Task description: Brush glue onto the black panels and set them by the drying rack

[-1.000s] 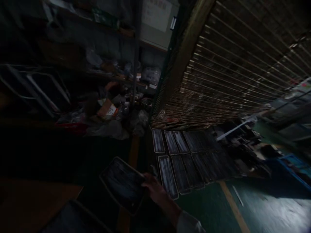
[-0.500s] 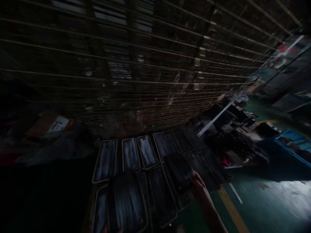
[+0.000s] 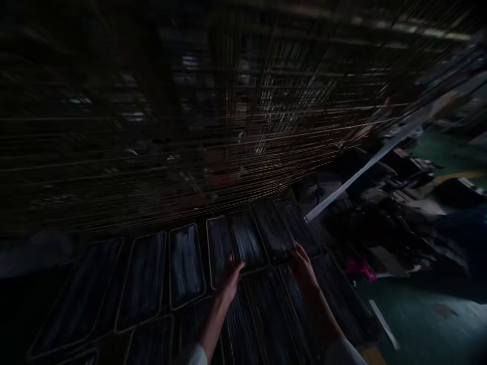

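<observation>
The scene is very dark. Several flat dark trays with pale rims lie side by side in two rows on a low surface. My left hand (image 3: pixel 230 279) reaches forward and grips the near edge of one tray (image 3: pixel 246 241) in the back row. My right hand (image 3: pixel 302 264) holds the near corner of the neighbouring tray (image 3: pixel 273 230), which lies slightly raised over the others. Both forearms come in from the bottom edge.
A tall wire rack (image 3: pixel 213 116) with many thin shelves rises right behind the trays. Dark clutter and a pale bar (image 3: pixel 357 175) lie at the right. Green floor (image 3: pixel 422 314) shows at the lower right. More trays (image 3: pixel 144 279) extend left.
The view swung from the shelves on the left toward the rack and trays. Both hands carried trays forward and now hold them at the back row.
</observation>
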